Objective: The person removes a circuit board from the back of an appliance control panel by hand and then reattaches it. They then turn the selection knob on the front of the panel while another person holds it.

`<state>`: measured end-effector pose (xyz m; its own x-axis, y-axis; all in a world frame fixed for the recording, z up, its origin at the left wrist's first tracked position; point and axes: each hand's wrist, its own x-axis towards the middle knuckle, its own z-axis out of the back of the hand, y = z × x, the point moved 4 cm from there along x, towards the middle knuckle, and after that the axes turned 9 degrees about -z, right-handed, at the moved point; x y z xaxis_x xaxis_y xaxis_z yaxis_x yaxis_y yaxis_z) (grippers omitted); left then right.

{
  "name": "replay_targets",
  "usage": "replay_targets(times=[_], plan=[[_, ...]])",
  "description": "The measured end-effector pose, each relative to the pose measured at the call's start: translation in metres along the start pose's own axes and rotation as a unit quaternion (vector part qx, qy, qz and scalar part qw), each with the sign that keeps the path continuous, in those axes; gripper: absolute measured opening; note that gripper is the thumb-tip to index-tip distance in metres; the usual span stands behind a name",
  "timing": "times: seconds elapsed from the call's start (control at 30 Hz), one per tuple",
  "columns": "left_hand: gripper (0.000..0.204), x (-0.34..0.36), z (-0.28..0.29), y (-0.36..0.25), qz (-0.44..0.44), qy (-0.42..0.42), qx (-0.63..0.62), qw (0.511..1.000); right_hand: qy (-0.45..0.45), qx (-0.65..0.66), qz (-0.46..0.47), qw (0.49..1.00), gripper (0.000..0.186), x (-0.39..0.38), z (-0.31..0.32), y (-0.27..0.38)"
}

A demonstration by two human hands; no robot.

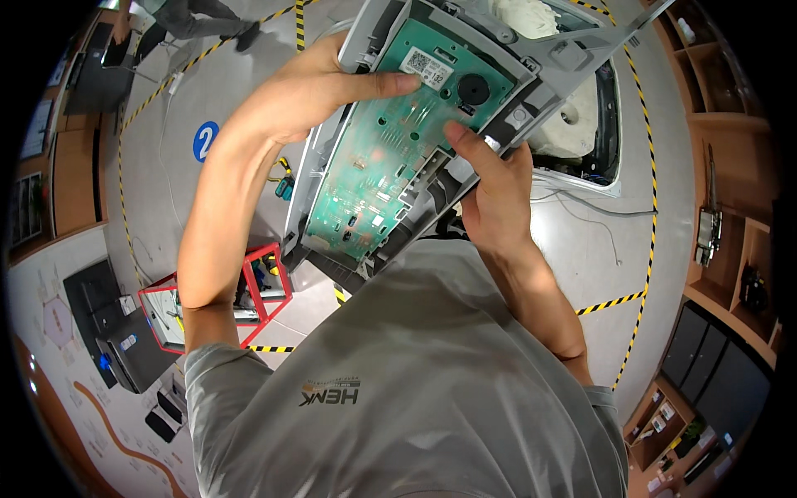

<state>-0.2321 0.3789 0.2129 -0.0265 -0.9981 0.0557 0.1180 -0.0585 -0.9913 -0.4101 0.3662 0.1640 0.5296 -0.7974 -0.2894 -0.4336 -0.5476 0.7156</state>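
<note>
I hold a grey plastic panel (540, 79) with a green circuit board (357, 183) inside, tilted in front of me. My left hand (324, 87) grips its upper left edge, the thumb lying on the board beside a white label (425, 67). My right hand (494, 178) grips the right edge, its thumb pressed on the board below a round black component (473, 89). Both hands' fingers are partly hidden behind the panel.
An open appliance with white inner parts (569, 124) stands beyond the panel. Cables (598, 212) lie on the floor. A red-framed toolbox (270, 311) and teal-black tool (284, 187) are at left. Another person's legs (195, 21) are upper left; shelving (714, 191) lines the right.
</note>
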Motion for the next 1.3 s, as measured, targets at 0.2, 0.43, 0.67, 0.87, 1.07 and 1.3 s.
replay_targets(times=[0.2, 0.43, 0.67, 0.87, 1.07, 1.3], plan=[[0.046, 0.0, 0.0, -0.001, 0.009, 0.003, 0.005, 1.0, -0.002, -0.009, 0.007, 1.0, 0.03, 0.001, 0.0, 0.001], [0.047, 0.005, -0.003, 0.001, 0.028, 0.01, -0.038, 0.999, 0.002, -0.018, -0.007, 1.0, 0.032, 0.005, 0.007, -0.001], [0.05, 0.0, -0.002, -0.004, 0.015, 0.012, -0.021, 1.0, 0.029, -0.01, -0.007, 0.999, 0.035, 0.0, 0.003, -0.001], [0.053, -0.001, 0.0, 0.0, 0.026, 0.011, 0.004, 1.0, 0.035, 0.04, -0.039, 0.998, 0.038, -0.001, 0.008, -0.004], [0.057, 0.001, -0.002, 0.012, 0.069, 0.023, -0.042, 0.996, 0.059, 0.034, -0.088, 0.994, 0.04, 0.003, 0.018, -0.008], [0.059, 0.007, -0.003, 0.018, 0.048, 0.012, -0.028, 0.998, 0.076, 0.038, -0.095, 0.992, 0.041, 0.003, 0.022, -0.007]])
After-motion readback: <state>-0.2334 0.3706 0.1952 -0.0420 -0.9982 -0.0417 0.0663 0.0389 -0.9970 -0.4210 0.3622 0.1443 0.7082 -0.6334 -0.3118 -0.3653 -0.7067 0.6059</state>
